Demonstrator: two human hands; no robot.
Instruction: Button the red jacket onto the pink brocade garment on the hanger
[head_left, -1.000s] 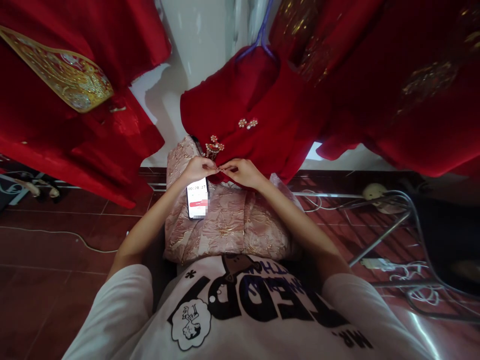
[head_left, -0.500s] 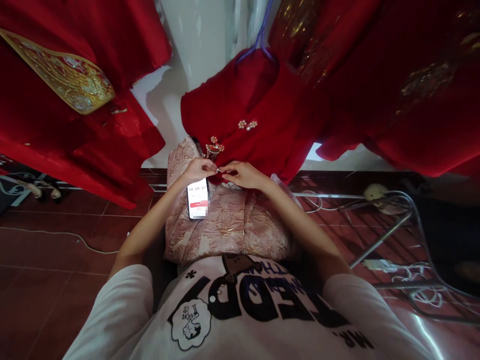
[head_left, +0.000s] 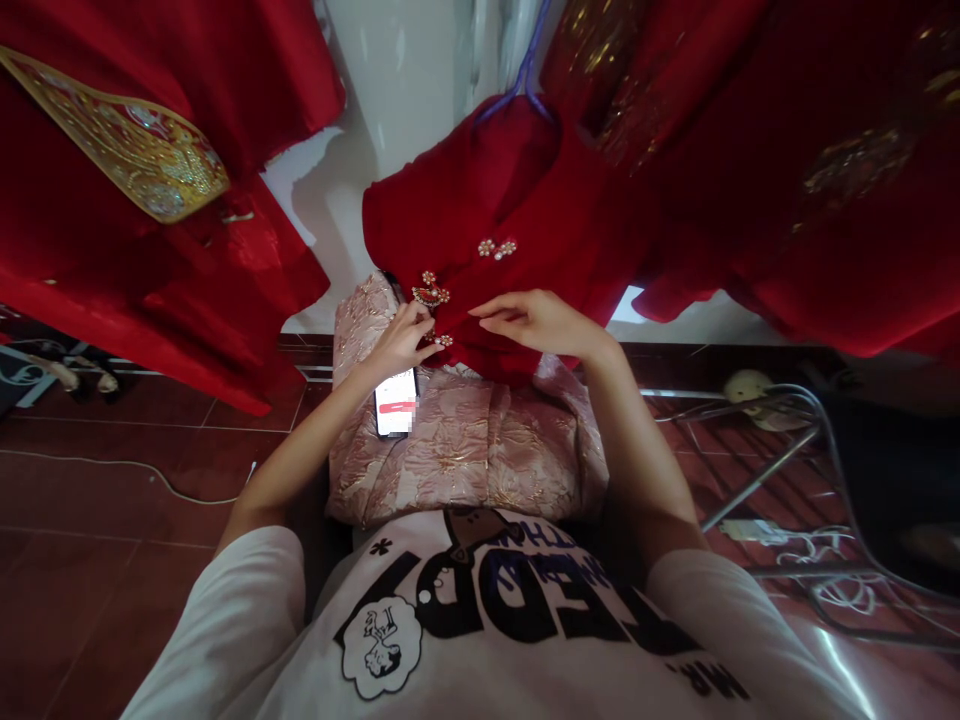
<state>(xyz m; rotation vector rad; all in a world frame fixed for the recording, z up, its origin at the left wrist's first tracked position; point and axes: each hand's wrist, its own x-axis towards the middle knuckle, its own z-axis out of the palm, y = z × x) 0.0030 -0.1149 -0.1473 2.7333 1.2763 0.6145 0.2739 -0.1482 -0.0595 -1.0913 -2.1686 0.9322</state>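
A red garment [head_left: 562, 210] hangs from a purple hanger [head_left: 519, 85], its lower part lying across a pink brocade cloth [head_left: 457, 440] in my lap. A red-and-gold beaded ornament [head_left: 430, 295] sits on the garment, with a small pearl flower ornament [head_left: 444, 341] below it. My left hand [head_left: 405, 338] rests at these two ornaments, thumb and fingers apart, its fingertips at the lower edge of the beaded one. To the right, my right hand [head_left: 536, 320] hovers over the red cloth with fingers stretched out and nothing in them. Higher up is a pair of pearl flowers [head_left: 497, 249].
Under my left wrist lies a lit phone [head_left: 396, 405]. Red garments with gold decoration [head_left: 169, 170] hang on both sides. A metal-framed chair [head_left: 832, 450] stands at the right, with white cables [head_left: 855, 580] on the tiled floor.
My hands were together at the small pearl flower ornament. The right hand has let go and moved up and right. The left has shifted slightly up, its fingers spreading.
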